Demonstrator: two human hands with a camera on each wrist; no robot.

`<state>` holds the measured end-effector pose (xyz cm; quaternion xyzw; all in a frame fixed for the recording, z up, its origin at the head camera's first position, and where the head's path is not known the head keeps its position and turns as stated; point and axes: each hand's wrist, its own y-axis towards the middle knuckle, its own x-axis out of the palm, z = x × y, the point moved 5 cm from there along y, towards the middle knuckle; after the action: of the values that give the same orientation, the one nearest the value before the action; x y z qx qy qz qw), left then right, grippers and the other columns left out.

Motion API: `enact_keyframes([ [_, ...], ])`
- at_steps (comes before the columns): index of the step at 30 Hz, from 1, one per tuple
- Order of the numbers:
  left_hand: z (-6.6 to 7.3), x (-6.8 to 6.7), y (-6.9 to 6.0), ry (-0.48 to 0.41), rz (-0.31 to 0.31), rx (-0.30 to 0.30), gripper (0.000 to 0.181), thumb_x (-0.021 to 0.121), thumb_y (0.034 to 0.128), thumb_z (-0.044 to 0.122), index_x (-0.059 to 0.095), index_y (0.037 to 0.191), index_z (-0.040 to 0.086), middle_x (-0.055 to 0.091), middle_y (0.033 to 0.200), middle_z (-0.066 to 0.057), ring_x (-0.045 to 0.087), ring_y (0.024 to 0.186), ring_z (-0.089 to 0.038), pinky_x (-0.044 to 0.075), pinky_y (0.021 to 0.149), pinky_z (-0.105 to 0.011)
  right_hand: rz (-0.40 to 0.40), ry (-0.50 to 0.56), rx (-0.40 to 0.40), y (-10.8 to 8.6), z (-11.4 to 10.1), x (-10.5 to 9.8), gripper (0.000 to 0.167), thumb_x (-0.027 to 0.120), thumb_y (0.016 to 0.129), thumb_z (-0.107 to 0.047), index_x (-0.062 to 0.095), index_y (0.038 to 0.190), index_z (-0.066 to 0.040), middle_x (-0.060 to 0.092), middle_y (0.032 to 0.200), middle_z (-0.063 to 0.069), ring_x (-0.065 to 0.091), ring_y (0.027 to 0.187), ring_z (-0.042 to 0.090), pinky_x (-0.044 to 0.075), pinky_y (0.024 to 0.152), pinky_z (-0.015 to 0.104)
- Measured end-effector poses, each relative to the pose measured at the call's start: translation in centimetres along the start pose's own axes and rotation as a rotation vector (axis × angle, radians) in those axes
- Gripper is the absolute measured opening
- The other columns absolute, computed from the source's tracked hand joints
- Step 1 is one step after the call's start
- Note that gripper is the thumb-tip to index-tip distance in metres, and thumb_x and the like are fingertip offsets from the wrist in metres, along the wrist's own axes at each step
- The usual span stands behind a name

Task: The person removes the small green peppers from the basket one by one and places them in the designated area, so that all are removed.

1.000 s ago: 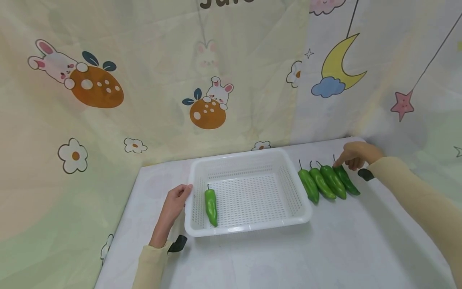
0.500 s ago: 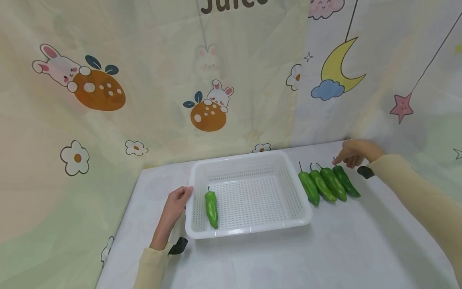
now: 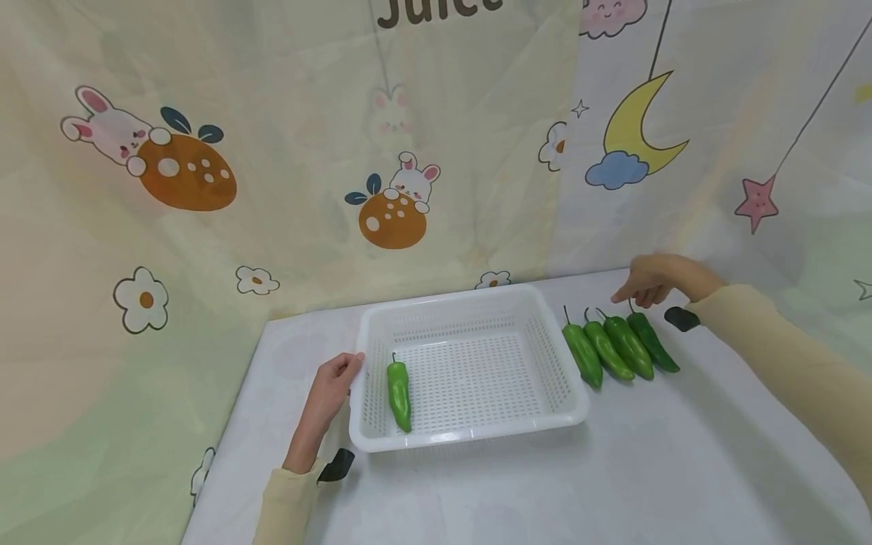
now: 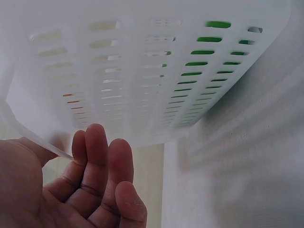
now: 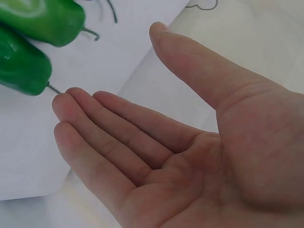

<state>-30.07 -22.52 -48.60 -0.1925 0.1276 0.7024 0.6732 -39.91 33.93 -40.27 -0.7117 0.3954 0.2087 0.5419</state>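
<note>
A white plastic basket point(image 3: 470, 434) with slotted walls stands on the table. My left hand point(image 3: 334, 380) holds its left rim, and in the left wrist view the rim passes between thumb and fingers point(image 4: 96, 156). One green pepper point(image 3: 399, 395) lies inside, near that same side. To the right of the basket, several green peppers point(image 3: 628, 348) lie slanted in a row, stems pointing away. My right hand point(image 3: 652, 278) hovers over the stem ends at the row's right, holding nothing. The right wrist view shows its fingers point(image 5: 109, 147) extended and the thumb spread wide.
A white cloth covers the table point(image 3: 504, 492). Behind it hangs a printed curtain point(image 3: 477, 189) with rabbits, flowers and a moon, close to the table's back edge. A dark wrist band point(image 3: 336, 465) shows at the left cuff.
My right hand has lifted off the rightmost pepper's stem and shifted slightly left and back. The left hand, basket and peppers keep their places; the head view tilted a little.
</note>
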Motion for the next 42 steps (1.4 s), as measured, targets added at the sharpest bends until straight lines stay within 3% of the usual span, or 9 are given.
enact_keyframes([
  [8, -0.2, 0.1, 0.0, -0.009, -0.003, -0.003, 0.044, 0.053, 0.1026, 0.047, 0.066, 0.113, 0.006, 0.073, 0.107, -0.014, 0.065, 0.08, -0.016, 0.05, 0.07, -0.026, 0.02, -0.01, -0.046, -0.8, -1.8, -0.3, 0.051, 0.07, 0.094, -0.037, 0.062, 0.103, 0.012, 0.068, 0.094, 0.019, 0.069, 0.087, 0.026, 0.058, 0.087, 0.043],
  [22, -0.2, 0.1, 0.1, -0.014, 0.005, -0.006, 0.042, 0.054, 0.1026, 0.046, 0.066, 0.112, 0.007, 0.073, 0.104, -0.012, 0.064, 0.08, -0.017, 0.05, 0.07, -0.026, 0.032, -0.04, -0.112, -0.5, -5.3, -0.3, 0.07, 0.071, 0.092, -0.044, 0.058, 0.12, 0.018, 0.071, 0.107, 0.023, 0.068, 0.106, 0.04, 0.056, 0.092, 0.047],
  [31, -0.1, 0.1, 0.0, -0.003, 0.008, -0.003, 0.044, 0.053, 0.1025, 0.048, 0.066, 0.114, 0.007, 0.073, 0.108, -0.012, 0.065, 0.081, -0.016, 0.05, 0.071, -0.026, 0.081, -0.064, -0.19, -1.0, -7.6, -0.3, 0.057, 0.068, 0.095, -0.04, 0.065, 0.115, 0.014, 0.071, 0.109, 0.025, 0.069, 0.104, 0.038, 0.056, 0.092, 0.048],
  [42, -0.1, 0.1, 0.0, -0.01, 0.011, -0.006, 0.044, 0.054, 0.1019, 0.048, 0.066, 0.113, 0.007, 0.072, 0.107, -0.013, 0.064, 0.081, -0.017, 0.05, 0.07, -0.027, 0.116, -0.065, -0.242, -1.4, -10.3, 0.3, 0.052, 0.068, 0.096, -0.038, 0.066, 0.115, 0.01, 0.072, 0.103, 0.017, 0.069, 0.096, 0.028, 0.056, 0.091, 0.046],
])
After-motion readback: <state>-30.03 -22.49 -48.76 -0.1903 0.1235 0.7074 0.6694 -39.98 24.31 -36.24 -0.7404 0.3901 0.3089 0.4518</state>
